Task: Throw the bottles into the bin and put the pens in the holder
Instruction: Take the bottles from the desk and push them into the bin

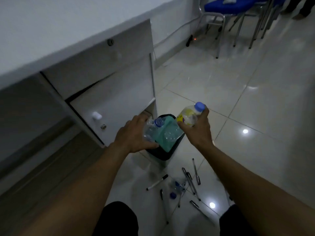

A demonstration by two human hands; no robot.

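Note:
A black bin (163, 155) with a green liner (167, 129) stands on the floor beside the desk. Over its opening my left hand (132, 135) grips a clear crushed bottle (151, 129) with a blue cap. My right hand (198, 129) holds a clear bottle with a yellow label (187, 115) and blue cap, just right of the bin's rim. Nearer to me, several pens (190, 180) and a white marker (157, 182) lie scattered on the tiles around another small clear bottle (177, 185). No pen holder is in view.
A grey desk cabinet (110, 86) with a door knob stands left of the bin. Blue chairs (230, 7) with metal legs are at the far right. A loose blue cap (173, 195) lies on the glossy tiled floor. My knees show at the bottom edge.

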